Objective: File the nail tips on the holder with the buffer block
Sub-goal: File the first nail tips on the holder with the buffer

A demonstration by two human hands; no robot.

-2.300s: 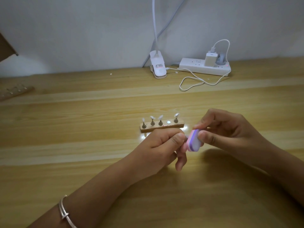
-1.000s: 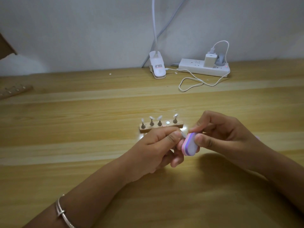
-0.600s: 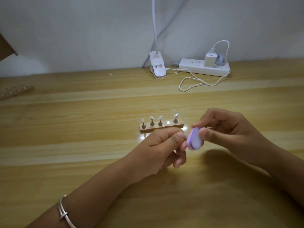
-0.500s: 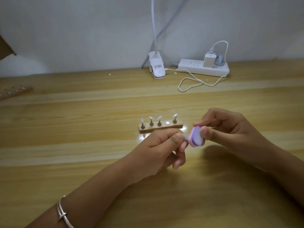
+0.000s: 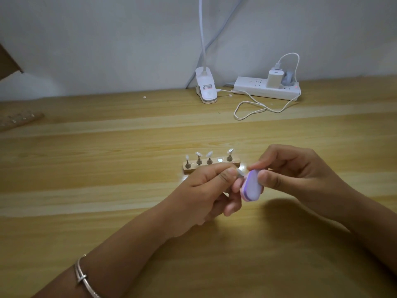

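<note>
**Buffer block [image 5: 251, 187] held to a nail tip [image 5: 239, 173]**

The right hand [image 5: 296, 171] grips the pink-and-purple block between thumb and fingers, above the table [image 5: 107, 190]; the left hand [image 5: 206, 190] pinches the tip at its upper edge. Just behind, the wooden holder [image 5: 203, 165] carries four more tips [image 5: 209, 154]. Farther back sit a lamp clip [image 5: 206, 89] and power strip [image 5: 253, 87].

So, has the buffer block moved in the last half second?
Yes. Against the holder, the buffer block has dropped slightly toward the person, still in the right hand.
</note>
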